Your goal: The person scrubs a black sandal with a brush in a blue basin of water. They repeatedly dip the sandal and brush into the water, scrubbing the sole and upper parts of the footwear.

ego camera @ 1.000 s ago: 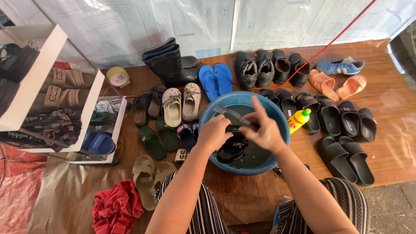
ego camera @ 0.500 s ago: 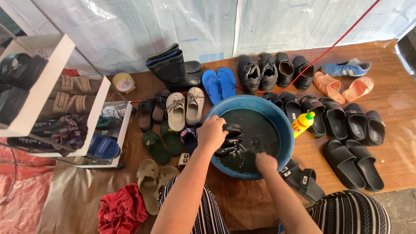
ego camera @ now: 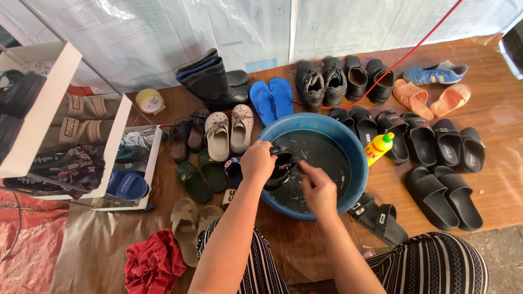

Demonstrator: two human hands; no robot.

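Sandal: black sandal (ego camera: 281, 163) above basin (ego camera: 357, 179) water, long axis toward wall.
Left hand (ego camera: 257, 161): clamped on sandal.
Right hand (ego camera: 318, 189): just beside, fingers curled, grip unclear.

1. The light is soft, even daylight, and it comes through the pale plastic sheeting (ego camera: 163, 32) at the top of the view.
2. Shadows are faint and short; the shoes cast only thin dark edges on the brown floor (ego camera: 490, 136).
3. The water in the blue basin (ego camera: 357, 158) gives small pale glints, without harsh glare.
4. The white shelf (ego camera: 43, 109) at the left is the brightest part, close to washed out.
5. The wide lens bends the straight lines near the edges.
6. Focus is sharp throughout; only the right hand (ego camera: 318, 190) looks slightly smeared.
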